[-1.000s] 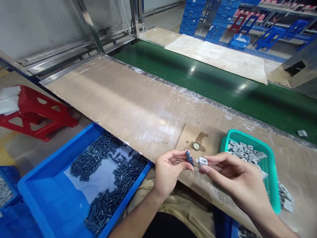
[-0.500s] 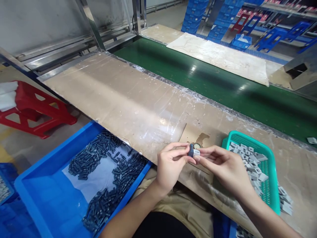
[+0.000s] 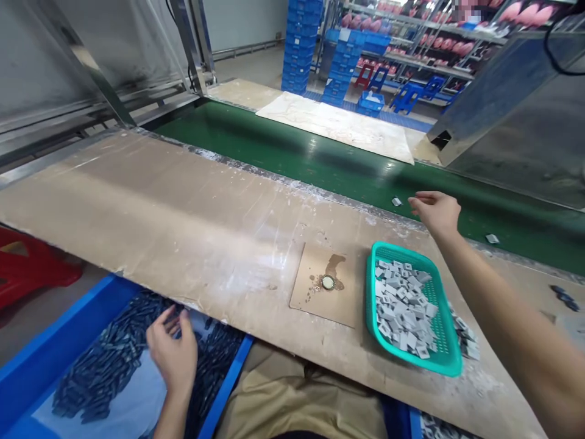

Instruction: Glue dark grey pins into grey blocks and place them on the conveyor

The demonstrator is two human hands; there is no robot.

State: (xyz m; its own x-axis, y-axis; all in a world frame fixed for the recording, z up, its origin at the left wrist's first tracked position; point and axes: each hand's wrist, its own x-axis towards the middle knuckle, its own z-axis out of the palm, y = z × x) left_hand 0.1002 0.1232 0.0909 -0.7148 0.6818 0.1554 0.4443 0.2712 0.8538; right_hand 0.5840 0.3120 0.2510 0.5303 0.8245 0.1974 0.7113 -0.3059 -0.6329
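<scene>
My left hand is over the blue bin, just above the dark small parts; its fingers are apart and nothing shows in them. My right hand reaches over the green belt, fingers loosely bent and apart, holding nothing. Beside its fingertips a small grey and dark piece lies on the belt. A teal basket full of grey blocks stands on the table. Left of it, a round cap sits on a wet-stained cardboard square.
Another small piece lies at the belt's near edge. Grey blocks lie outside the basket, and dark pieces are at the far right. A pale sheet lies beyond the belt; a red stool is at left.
My hands were together holding a dark and grey piece and have parted. The left moved down over the bin, the right out to the belt, where a piece now lies. The view has shifted.
</scene>
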